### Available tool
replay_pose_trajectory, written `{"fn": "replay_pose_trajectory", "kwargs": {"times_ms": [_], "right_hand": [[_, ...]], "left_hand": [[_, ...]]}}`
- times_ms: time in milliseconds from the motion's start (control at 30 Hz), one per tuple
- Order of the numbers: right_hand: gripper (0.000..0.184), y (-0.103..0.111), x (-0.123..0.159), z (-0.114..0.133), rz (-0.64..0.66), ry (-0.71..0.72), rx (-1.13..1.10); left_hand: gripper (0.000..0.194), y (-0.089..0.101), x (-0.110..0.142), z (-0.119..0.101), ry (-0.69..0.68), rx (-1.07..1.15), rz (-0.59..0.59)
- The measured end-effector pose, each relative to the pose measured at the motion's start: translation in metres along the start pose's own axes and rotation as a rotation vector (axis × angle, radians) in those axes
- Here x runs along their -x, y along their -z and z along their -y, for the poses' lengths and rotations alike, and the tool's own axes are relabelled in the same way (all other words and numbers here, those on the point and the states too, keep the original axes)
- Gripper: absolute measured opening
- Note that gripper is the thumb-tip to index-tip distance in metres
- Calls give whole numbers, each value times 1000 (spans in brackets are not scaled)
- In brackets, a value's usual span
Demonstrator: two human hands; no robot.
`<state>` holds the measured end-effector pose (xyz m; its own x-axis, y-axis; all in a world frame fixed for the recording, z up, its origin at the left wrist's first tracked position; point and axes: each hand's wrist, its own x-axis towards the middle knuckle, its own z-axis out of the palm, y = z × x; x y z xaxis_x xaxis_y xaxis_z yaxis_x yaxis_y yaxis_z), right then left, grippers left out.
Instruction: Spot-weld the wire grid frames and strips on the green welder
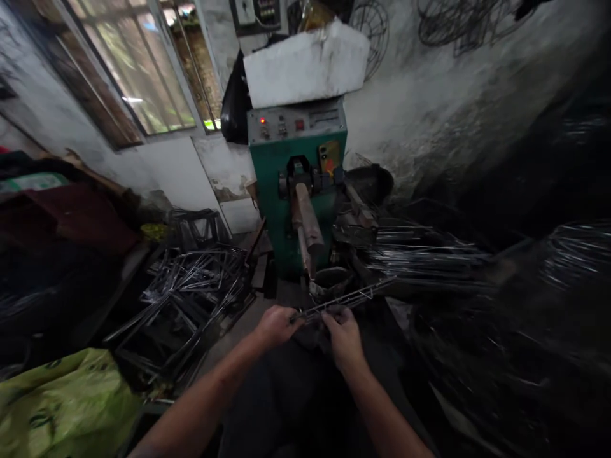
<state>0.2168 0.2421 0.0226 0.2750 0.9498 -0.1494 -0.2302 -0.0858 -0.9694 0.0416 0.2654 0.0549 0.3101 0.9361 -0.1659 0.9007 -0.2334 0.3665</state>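
Observation:
Both my hands hold a long thin metal wire frame (346, 301) in front of a green machine (298, 184). My left hand (275, 326) is closed around the frame's near left end. My right hand (344, 337) pinches the frame a little further right, fingers curled on it. The frame runs up and to the right from my hands toward a pile of wire rods. The machine's brown horizontal arms (308, 219) stick out toward me just above the frame.
A heap of bent wire frames (191, 292) lies on the floor at the left. Bundles of shiny wire rods (424, 257) are stacked at the right. A yellow-green bag (62, 401) sits at lower left. A barred window (138, 70) is up left.

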Motion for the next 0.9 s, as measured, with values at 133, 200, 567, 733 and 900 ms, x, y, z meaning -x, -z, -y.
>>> {"fn": "replay_pose_trajectory", "kwargs": {"times_ms": [133, 200, 567, 733, 900], "right_hand": [[40, -28, -5, -9, -24, 6, 0], [39, -28, -5, -11, -10, 1, 28], [39, -27, -11, -21, -44, 74, 2], [41, -28, -17, -20, -50, 81, -34], [40, -32, -28, -20, -36, 74, -64]], "left_hand": [[31, -3, -5, 9, 62, -12, -46], [29, -5, -7, 12, 54, -13, -47], [35, -5, -13, 5, 27, 31, 17], [35, -4, -19, 6, 37, 25, 16], [35, -2, -28, 6, 49, 6, 32]]}}
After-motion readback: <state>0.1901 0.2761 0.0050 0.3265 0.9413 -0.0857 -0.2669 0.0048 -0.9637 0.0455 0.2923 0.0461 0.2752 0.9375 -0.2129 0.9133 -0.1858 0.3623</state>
